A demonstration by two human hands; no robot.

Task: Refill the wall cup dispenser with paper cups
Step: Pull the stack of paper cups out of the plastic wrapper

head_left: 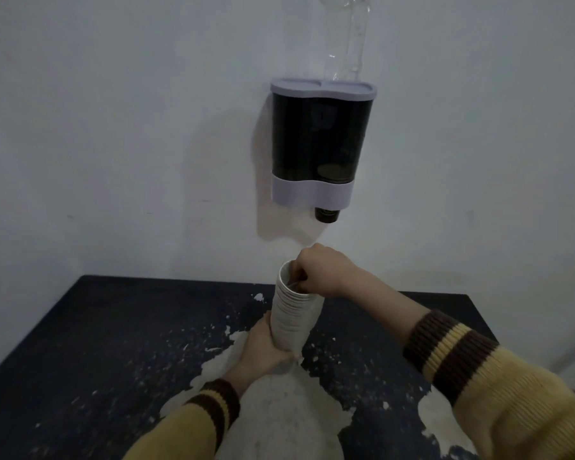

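Stack of paper cups (292, 315) held upright over the bench (113, 333), centre of scene, just below the wall dispenser (319, 141). Left hand (263, 348) wraps the stack's bottom end. Right hand (321, 270) pinches the top cup's rim, fingertips inside. Dispenser lid on; a dark cup (327, 214) pokes out of its right chute. Bench paint is chipped pale near the hands.

Left hand (266, 346) grips the stack of paper cups (294, 310); right hand (322, 270) pinches its top rim below the wall dispenser (321, 144).
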